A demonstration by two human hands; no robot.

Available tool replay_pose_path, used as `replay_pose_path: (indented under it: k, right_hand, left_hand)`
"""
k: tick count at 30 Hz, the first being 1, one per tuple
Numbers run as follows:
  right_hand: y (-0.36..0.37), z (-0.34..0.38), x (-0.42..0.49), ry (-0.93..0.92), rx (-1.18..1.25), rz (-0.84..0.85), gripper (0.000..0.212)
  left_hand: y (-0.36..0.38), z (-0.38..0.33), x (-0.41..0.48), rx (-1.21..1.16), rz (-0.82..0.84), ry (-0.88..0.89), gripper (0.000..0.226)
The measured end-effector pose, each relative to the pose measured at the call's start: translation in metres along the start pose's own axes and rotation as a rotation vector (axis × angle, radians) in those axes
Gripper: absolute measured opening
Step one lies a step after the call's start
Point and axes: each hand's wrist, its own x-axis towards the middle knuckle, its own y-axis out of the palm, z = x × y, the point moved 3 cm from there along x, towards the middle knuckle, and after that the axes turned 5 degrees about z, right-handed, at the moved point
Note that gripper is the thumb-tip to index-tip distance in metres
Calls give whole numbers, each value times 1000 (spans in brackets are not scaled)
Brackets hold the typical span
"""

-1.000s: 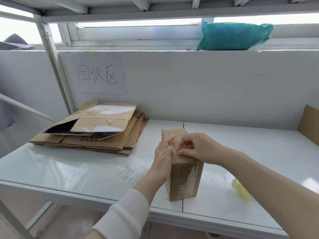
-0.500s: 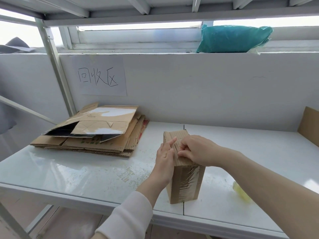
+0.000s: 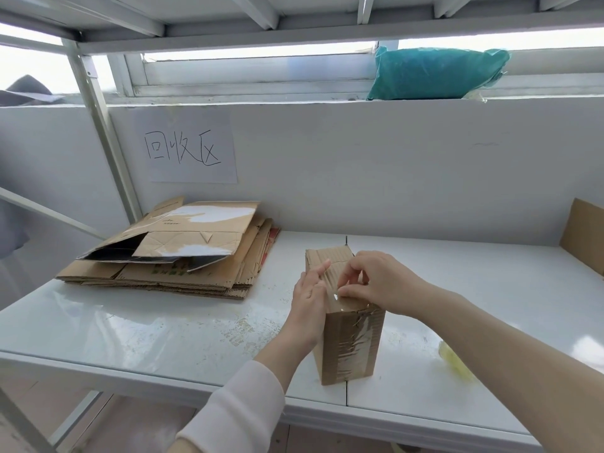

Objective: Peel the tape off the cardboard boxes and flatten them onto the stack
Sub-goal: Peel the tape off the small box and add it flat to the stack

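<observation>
A small upright cardboard box [image 3: 349, 348] stands on the white shelf [image 3: 163, 328], wrapped with clear tape [image 3: 358, 346] down its near face. My left hand [image 3: 309, 302] lies flat against the box's left side, fingers straight. My right hand [image 3: 376, 281] sits on top of the box, its fingertips pinching the tape at the near top edge. To the left lies the stack of flattened cardboard [image 3: 170, 256].
A handwritten paper sign [image 3: 188, 152] hangs on the back wall. A teal bag [image 3: 434, 73] rests on the ledge above. A cardboard piece [image 3: 585, 233] leans at the far right. A yellowish crumpled wad [image 3: 454, 362] lies under my right forearm. A metal post [image 3: 101, 132] stands at the left.
My right hand's fingertips have worked toward the near top edge of the box and now pinch the tape there. The left hand stays pressed on the box's side.
</observation>
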Motion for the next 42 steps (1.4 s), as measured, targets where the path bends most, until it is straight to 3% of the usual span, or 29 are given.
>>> replay_pose_path:
  k: [10, 15, 20, 23, 26, 30, 35, 39, 42]
  right_hand:
    - [9, 8, 3, -11, -38, 74, 35]
    - [1, -7, -37, -35, 291, -115, 13]
    - [12, -9, -60, -218, 44, -390, 11]
    - [17, 1, -68, -381, -153, -484, 8]
    - [36, 5, -86, -433, -317, -529, 18]
    - [64, 0, -101, -371, -231, -691, 7]
    - [86, -11, -88, -264, -123, -749, 10]
    - [97, -4, -84, -234, -20, -795, 20]
    - [102, 1, -82, -156, -83, -829, 17]
  left_hand:
    - [-1, 1, 3, 20, -2, 11, 45]
    - [-5, 0, 5, 132, -1, -15, 41]
    - [-3, -15, 14, 496, 153, 223, 45]
    - [-6, -17, 19, 620, 206, 215, 45]
    - [-7, -16, 17, 643, 211, 210, 43]
    - [-3, -14, 9, 603, 229, 192, 32]
    - [-3, -16, 6, 655, 297, 175, 60]
    - [-4, -17, 5, 684, 285, 193, 66]
    - [-3, -19, 4, 747, 234, 206, 67]
